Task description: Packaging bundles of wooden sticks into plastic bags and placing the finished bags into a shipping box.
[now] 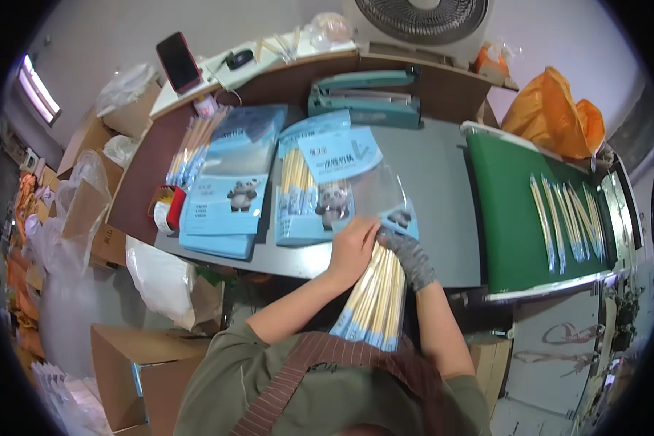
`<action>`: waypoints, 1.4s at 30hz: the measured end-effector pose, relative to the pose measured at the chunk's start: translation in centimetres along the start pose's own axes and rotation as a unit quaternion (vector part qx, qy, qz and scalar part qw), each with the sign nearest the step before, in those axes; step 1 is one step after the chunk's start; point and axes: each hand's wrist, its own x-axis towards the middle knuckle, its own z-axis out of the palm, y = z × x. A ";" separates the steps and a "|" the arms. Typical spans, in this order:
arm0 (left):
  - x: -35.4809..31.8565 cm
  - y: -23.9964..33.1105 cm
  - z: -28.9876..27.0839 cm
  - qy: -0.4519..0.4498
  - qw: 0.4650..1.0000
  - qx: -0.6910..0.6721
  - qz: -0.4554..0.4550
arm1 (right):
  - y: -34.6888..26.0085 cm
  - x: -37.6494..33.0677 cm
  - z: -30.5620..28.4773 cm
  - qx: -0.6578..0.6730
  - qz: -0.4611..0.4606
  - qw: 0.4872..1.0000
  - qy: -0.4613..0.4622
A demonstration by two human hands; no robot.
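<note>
Grey-gloved right hand (410,256) and bare left hand (353,247) are gripping, fingers closed, a bundle of wrapped sticks (376,294), which is fanning out between the forearms (298,309), nearer the body than a blue-and-clear pouch (374,192).

- Far ends of the wrapped sticks (374,294) were hidden at the left hand (354,243) and gloved right hand (410,261).
- Fan (421,27), well beyond the grip, was cut off by the upper edge.
- Smallest print on the blue pouch (221,207), left of the grip, was illegible.
</note>
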 end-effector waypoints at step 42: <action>11.7 14.5 -11.5 -0.218 0.856 0.260 0.390 | -23.0 -6.9 -8.7 -0.071 -0.075 0.981 0.166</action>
